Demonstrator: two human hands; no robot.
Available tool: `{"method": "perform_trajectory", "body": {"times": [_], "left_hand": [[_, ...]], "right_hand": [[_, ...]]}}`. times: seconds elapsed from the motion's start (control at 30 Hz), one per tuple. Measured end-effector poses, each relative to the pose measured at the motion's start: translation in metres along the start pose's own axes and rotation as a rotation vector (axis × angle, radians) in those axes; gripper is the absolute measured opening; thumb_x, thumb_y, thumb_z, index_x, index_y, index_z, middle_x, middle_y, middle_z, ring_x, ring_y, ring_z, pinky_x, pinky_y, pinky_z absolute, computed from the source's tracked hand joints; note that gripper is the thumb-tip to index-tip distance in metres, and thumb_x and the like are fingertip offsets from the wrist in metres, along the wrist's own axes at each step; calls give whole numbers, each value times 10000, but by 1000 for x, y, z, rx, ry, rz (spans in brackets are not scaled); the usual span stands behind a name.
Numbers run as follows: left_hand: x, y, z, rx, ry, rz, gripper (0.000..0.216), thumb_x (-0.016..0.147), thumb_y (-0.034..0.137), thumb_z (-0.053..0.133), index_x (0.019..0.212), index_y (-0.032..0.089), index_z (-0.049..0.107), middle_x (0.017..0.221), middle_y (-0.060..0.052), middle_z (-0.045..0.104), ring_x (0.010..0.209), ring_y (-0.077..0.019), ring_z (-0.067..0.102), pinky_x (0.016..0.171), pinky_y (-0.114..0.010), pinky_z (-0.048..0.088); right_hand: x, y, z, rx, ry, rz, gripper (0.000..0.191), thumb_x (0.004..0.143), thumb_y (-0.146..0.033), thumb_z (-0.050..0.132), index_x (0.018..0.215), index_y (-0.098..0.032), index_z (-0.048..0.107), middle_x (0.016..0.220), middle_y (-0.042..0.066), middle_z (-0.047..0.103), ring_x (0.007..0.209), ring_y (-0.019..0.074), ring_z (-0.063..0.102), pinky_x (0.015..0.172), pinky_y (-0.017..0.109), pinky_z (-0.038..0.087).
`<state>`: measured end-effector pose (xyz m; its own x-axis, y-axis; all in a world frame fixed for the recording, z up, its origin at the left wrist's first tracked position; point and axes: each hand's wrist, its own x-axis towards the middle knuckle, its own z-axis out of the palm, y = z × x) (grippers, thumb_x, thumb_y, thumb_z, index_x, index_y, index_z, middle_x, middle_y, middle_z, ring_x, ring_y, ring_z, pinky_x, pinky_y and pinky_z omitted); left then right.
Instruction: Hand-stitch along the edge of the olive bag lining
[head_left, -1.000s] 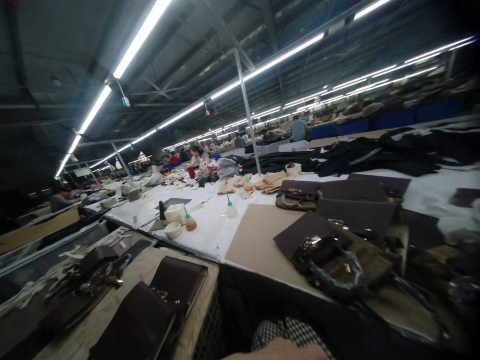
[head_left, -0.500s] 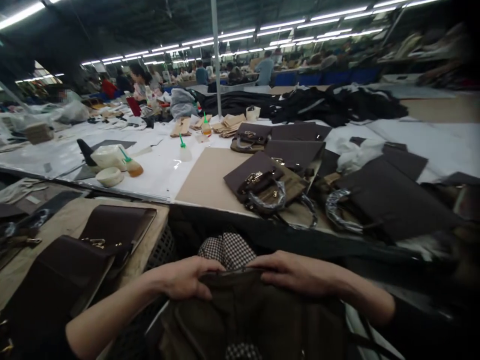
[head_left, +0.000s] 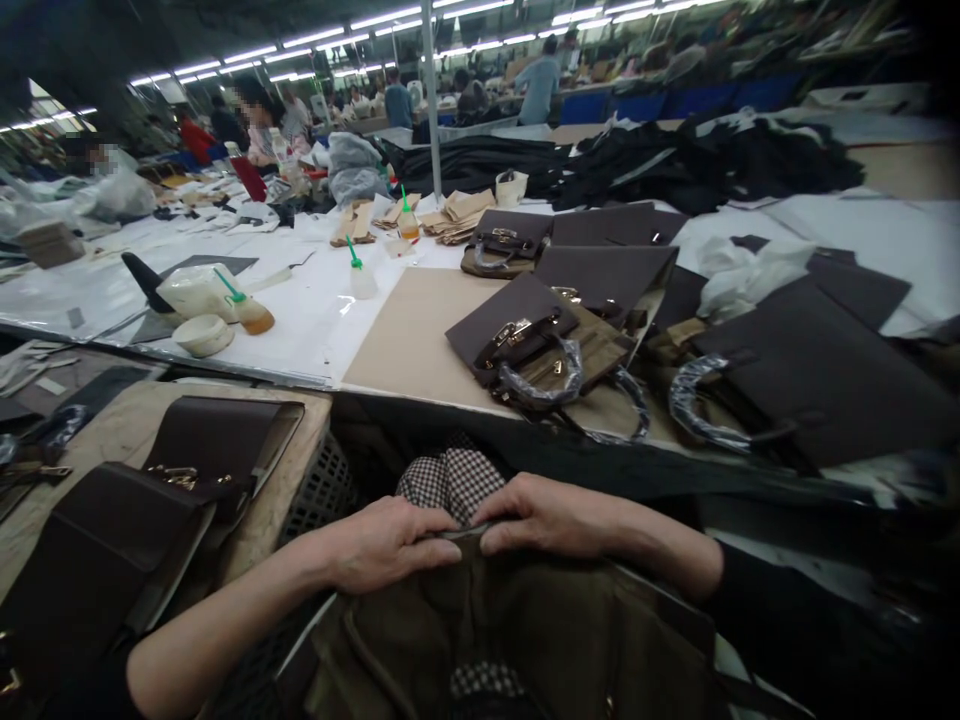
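Observation:
An olive-brown fabric bag body [head_left: 540,620] lies across my lap, its upper edge toward the table. My left hand [head_left: 386,545] pinches that edge between thumb and fingers. Close beside it, my right hand [head_left: 551,515] grips the same edge, thumb on the near side. A thin grey strip shows along the edge between the hands. Black-and-white checked cloth [head_left: 454,485] shows just beyond the edge, and more of it lies below on the near side. The underside of the bag is out of sight.
Dark brown handbags [head_left: 517,330] with plastic-wrapped handles lie on the white table [head_left: 315,330], beside a tan board [head_left: 412,330]. Green-tipped glue bottles [head_left: 251,312] stand at the left. More dark bags [head_left: 105,530] rest on a wooden board by a black basket [head_left: 319,485]. People work farther back.
Both hands have come closer together along the bag's edge, the right moving left and the left moving right. The view has tilted down slightly.

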<state>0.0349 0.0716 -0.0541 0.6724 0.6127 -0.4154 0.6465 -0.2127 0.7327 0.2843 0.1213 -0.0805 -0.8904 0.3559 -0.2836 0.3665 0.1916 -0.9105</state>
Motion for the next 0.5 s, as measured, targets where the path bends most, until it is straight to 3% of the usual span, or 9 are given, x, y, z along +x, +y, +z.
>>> {"method": "perform_trajectory", "body": {"times": [0.17, 0.37, 0.5], "left_hand": [[-2, -2, 3, 41, 14, 31, 281, 1020, 391, 442, 912, 213, 631, 679, 54, 520, 629, -105, 476, 595, -199, 326], [-2, -4, 11, 83, 33, 47, 302, 1010, 375, 454, 779, 203, 541, 609, 62, 417, 568, -99, 405, 558, -211, 285], [0, -7, 17, 134, 87, -7, 340, 983, 421, 502, 728, 199, 539, 586, 52, 431, 556, -110, 414, 548, -227, 276]], "right_hand": [[1, -3, 4, -97, 37, -55, 225, 951, -316, 577, 862, -157, 709, 687, -39, 572, 642, 122, 491, 594, 236, 350], [-4, -5, 17, -159, 81, -85, 226, 956, -260, 550, 773, -166, 643, 647, -49, 507, 620, 115, 464, 599, 246, 328], [-4, -6, 21, -188, 96, -50, 255, 967, -272, 529, 744, -170, 600, 626, -55, 477, 601, 110, 444, 581, 248, 312]]}}
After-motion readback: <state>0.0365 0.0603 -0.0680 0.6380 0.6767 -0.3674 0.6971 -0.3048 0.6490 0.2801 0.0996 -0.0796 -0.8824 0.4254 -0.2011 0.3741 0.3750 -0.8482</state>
